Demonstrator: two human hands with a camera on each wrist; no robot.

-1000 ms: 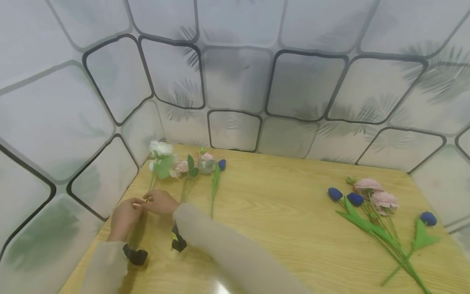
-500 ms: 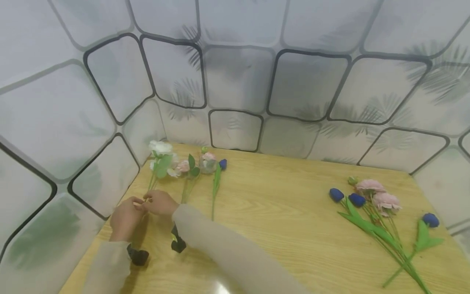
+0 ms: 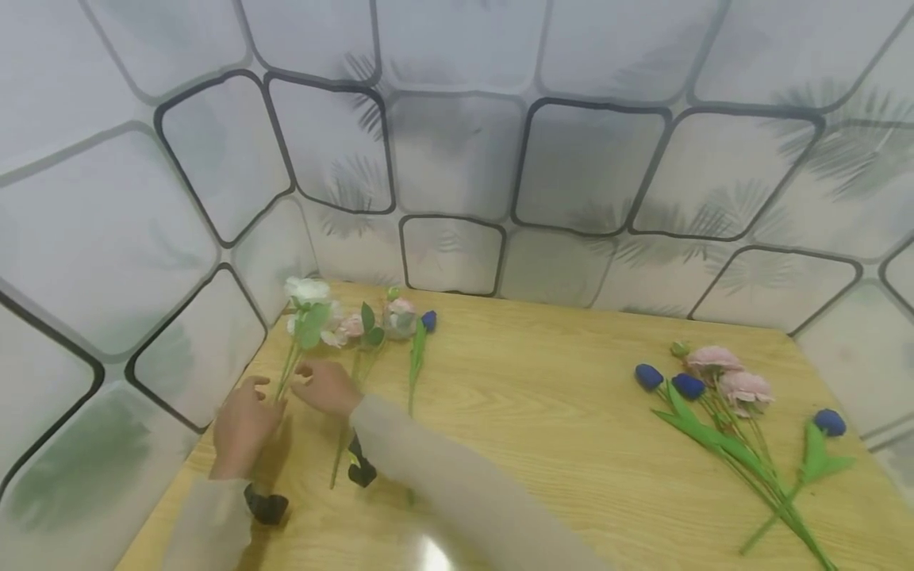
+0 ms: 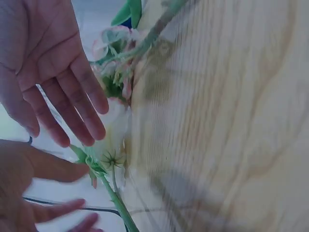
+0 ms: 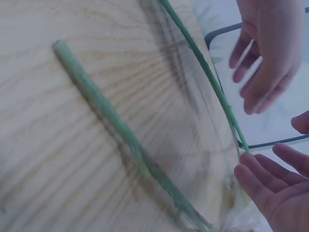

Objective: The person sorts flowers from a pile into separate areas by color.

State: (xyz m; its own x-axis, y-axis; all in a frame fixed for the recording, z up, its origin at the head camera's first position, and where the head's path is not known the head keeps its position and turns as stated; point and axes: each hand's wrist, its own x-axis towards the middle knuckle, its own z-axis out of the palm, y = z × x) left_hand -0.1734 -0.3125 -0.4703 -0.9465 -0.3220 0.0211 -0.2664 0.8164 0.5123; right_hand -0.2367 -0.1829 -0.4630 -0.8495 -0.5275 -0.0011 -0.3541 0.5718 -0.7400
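In the head view my left hand [image 3: 246, 428] is at the left edge of the table, fingers loosely spread. Just to its right, a white flower [image 3: 307, 291] has its green stem [image 3: 287, 373] running down between the two hands. My right hand [image 3: 327, 386] hovers on the other side of that stem, fingers loosely bent and holding nothing. The left wrist view shows the right palm [image 4: 53, 63] with fairly straight fingers, and the left thumb [image 4: 63, 171] near the stem [image 4: 118, 205]. Whether a fingertip touches it, I cannot tell.
Pale pink flowers [image 3: 350, 327] and a blue tulip [image 3: 428, 320] lie right of the white flower. A cut stem end [image 5: 72, 63] lies under the right forearm. Pink peonies [image 3: 744, 388] and blue tulips [image 3: 689, 386] lie at the right. Patterned walls border the wooden table [image 3: 528, 396].
Earlier the fingertips of both hands met at the white flower's stem. Now the hands have parted, the right one moving right, and the fingers have loosened.
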